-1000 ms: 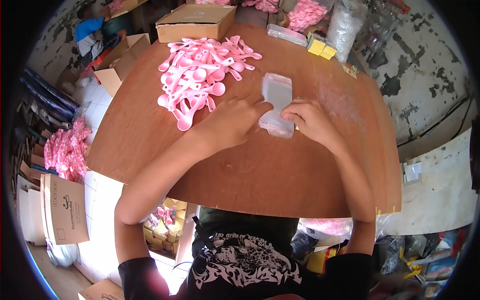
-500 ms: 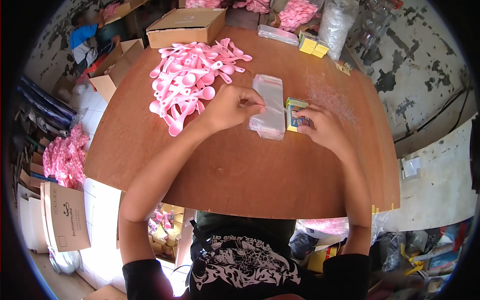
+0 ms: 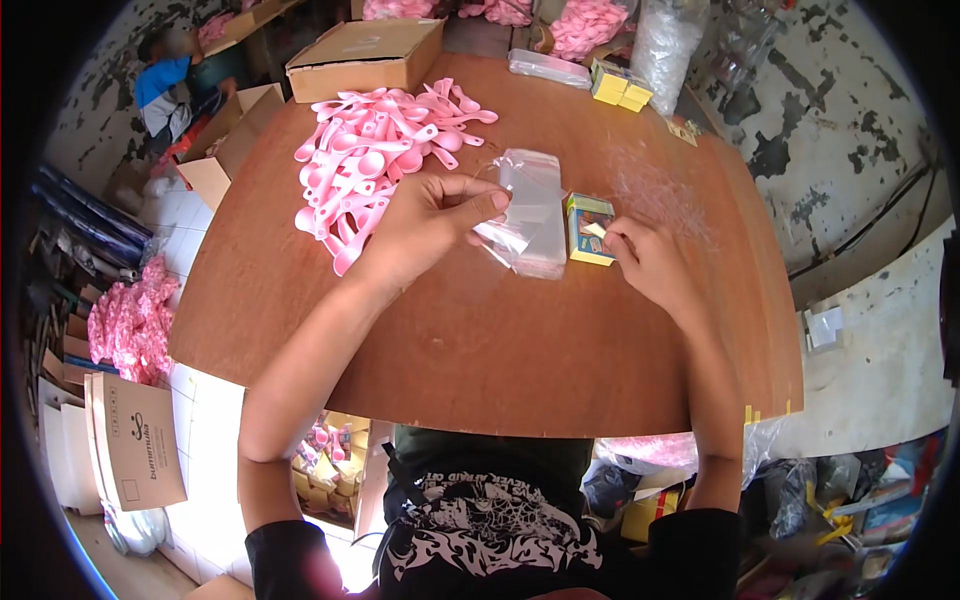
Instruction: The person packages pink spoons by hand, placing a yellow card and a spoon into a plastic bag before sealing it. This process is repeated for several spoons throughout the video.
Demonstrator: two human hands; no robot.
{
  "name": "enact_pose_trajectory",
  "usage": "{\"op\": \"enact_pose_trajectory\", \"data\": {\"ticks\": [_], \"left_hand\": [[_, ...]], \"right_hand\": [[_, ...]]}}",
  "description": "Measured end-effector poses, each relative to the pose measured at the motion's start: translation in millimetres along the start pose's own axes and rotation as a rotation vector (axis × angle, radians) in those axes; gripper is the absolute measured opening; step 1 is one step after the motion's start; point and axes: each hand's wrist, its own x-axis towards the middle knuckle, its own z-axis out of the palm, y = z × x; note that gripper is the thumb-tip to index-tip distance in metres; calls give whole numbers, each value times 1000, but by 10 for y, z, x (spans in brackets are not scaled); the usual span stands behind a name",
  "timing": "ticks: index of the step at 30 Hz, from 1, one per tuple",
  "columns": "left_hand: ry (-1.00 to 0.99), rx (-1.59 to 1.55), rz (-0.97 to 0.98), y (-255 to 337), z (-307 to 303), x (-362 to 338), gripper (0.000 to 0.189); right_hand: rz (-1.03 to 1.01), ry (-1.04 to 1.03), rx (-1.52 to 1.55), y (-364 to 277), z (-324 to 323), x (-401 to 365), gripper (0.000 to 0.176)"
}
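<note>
My left hand (image 3: 425, 225) pinches a clear plastic bag (image 3: 503, 238) between thumb and fingers, just over the left side of a stack of clear plastic bags (image 3: 541, 185). To the right of that stack sits a pack of small printed cards (image 3: 590, 213), blue and yellow. The fingers of my right hand (image 3: 650, 258) are closed at the pack's right edge on a pale card (image 3: 597, 229), seen tilted up above the others. Left of the bags spreads a heap of pink plastic scoops (image 3: 375, 150), partly behind my left hand.
A closed cardboard box (image 3: 365, 58) stands at the table's far edge. Yellow card packs (image 3: 621, 87) and more clear bags (image 3: 549, 68) lie at the back right. Thin plastic strips (image 3: 660, 190) are scattered on the right. A person (image 3: 165, 90) is at the far left.
My left hand has drawn a bag off the stack and moved slightly left and nearer. My right hand has shifted right and down, lifting a card at the pack's edge.
</note>
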Motion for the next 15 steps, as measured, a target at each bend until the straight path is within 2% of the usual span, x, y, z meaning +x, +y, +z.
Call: {"op": "enact_pose_trajectory", "data": {"ticks": [2,3,5,6,8,11,15], "left_hand": [[55,45,19,-30,22,-21,21],[46,35,-5,-22,10,-27,20],[36,59,-25,-58,17,-34,20],[22,82,-46,-73,33,-37,20],[-38,70,-71,-34,106,-95,20],[-127,51,-102,-12,217,-163,20],[-156,32,-79,14,279,-215,21]], "right_hand": [[119,220,-21,-273,-151,-21,6],[117,221,-21,-259,-151,-43,6],[113,553,472,-199,-158,-108,11],[116,554,469,-300,-202,-105,11],[89,679,731,-619,-307,-50,16],[30,658,827,-715,-266,-27,17],[67,609,750,-711,-178,-11,17]]}}
